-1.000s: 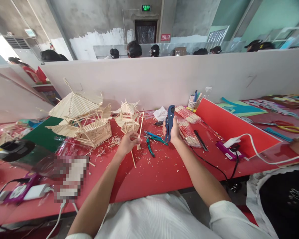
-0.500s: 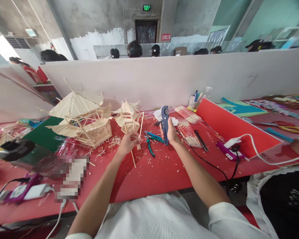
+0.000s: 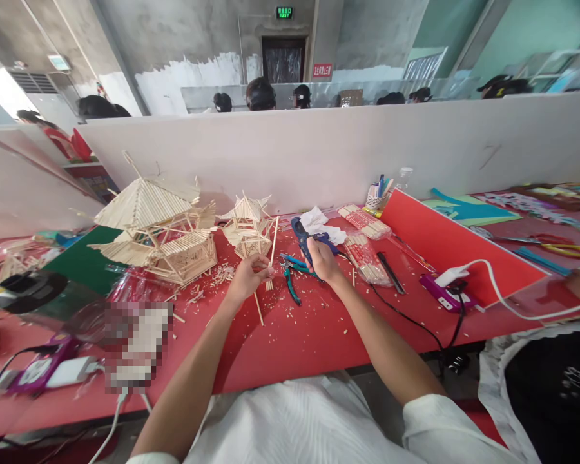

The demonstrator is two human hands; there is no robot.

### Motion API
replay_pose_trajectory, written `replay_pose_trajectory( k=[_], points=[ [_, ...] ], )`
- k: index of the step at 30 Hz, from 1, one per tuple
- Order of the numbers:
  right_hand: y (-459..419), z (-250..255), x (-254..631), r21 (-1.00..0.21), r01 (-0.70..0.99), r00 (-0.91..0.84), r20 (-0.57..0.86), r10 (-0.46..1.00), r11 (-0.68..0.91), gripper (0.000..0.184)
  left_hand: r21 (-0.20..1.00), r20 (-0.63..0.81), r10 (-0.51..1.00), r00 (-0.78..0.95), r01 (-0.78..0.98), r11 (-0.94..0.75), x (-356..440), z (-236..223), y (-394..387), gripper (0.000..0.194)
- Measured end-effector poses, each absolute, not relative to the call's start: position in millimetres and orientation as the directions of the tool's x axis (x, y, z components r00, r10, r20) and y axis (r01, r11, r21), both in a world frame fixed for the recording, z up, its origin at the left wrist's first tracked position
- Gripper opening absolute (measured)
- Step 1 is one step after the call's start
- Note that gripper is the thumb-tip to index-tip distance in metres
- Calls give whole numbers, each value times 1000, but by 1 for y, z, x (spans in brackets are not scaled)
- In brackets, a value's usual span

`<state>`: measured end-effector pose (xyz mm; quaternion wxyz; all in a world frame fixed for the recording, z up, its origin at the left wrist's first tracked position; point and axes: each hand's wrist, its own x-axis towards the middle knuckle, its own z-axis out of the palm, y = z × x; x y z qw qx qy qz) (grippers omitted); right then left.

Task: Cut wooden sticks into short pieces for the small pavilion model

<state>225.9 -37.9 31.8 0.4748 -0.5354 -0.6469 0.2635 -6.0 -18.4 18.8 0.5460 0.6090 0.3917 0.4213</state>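
Note:
My left hand (image 3: 252, 274) pinches a thin wooden stick (image 3: 274, 237), which stands nearly upright above the table. A dark blue hand cutter (image 3: 300, 237) is gripped in my right hand (image 3: 322, 261), its head tilted to the left towards the stick but apart from it. Between my hands lie teal-handled pliers (image 3: 291, 287). Behind my left hand stands a small pagoda model (image 3: 247, 222) made of sticks. To its left is a larger stick pagoda (image 3: 157, 225) with layered roofs. Another loose stick (image 3: 259, 308) lies below my left hand.
Packs of sticks (image 3: 367, 258), a black pen-like tool (image 3: 390, 273) and crumpled tissue (image 3: 319, 222) lie to the right. A red board (image 3: 454, 251) and a purple power strip (image 3: 447, 293) stand beyond. Left are a bottle (image 3: 53, 303) and cables. Wood scraps litter the red table (image 3: 290, 348).
My right hand has tipped the cutter to the left and brought it closer to the stick, uncovering the tissue behind. My left hand and its stick hold still.

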Motion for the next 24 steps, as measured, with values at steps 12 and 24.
replay_pose_trajectory(
  k=[12,24],
  points=[
    [-53,48,215,-351,885,-171,362,916,304,55,993,103,934,341,24,-119,-6,23,-21,37],
    [-53,52,226,-209,947,-199,219,955,245,58,994,100,953,285,7,-106,-8,30,-24,37]
  ],
)
